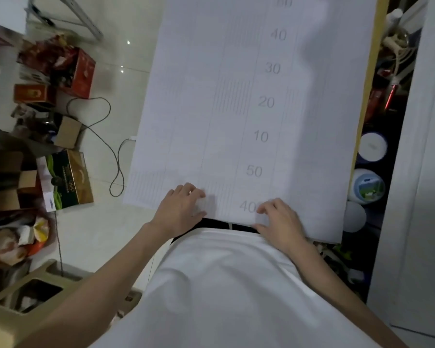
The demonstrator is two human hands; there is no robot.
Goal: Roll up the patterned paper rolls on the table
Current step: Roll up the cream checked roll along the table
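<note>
A long white paper sheet point(249, 109) lies unrolled and flat along the table, printed with faint grid lines and grey numbers from 40 up the sheet. Its near end reaches my waist. My left hand point(181, 209) rests on the near end, fingers curled down onto the paper at the edge. My right hand point(279, 219) sits on the same edge a little to the right, next to the printed 40, fingers bent with tips pressing the paper. Whether the edge is curled under either hand is hidden.
A yellow table edge point(367, 101) shows along the sheet's right side. Round tubs point(368, 185) and clutter stand to the right below it. On the floor at left are cardboard boxes point(68, 179), a black cable point(103, 144) and a cardboard piece point(23, 292).
</note>
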